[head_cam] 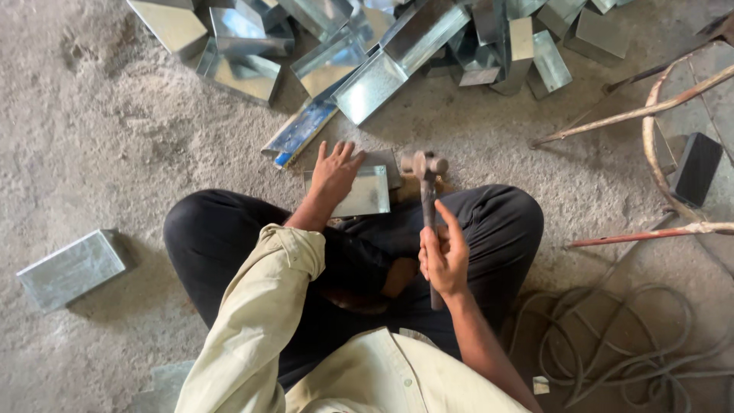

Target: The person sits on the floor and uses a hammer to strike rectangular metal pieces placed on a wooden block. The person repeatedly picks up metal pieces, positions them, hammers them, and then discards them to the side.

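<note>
head view: right hand (443, 260) wrapped tight round hammer (426, 165) handle, its head at twelve o'clock; left hand (334, 174) spread flat on metal piece (368, 191).

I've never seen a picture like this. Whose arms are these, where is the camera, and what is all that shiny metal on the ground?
There is no machine here. The single picture comes from a camera worn on a person's head, looking down, so you see their own arms and crossed legs as they sit on a gritty floor. The left hand lies flat on a small sheet-metal box in front of them. The right hand grips the handle of a hammer, whose head is above the box's right edge. Beyond lies a pile of similar metal boxes; one more box sits alone at the left. A coiled cable lies at the right.
</note>
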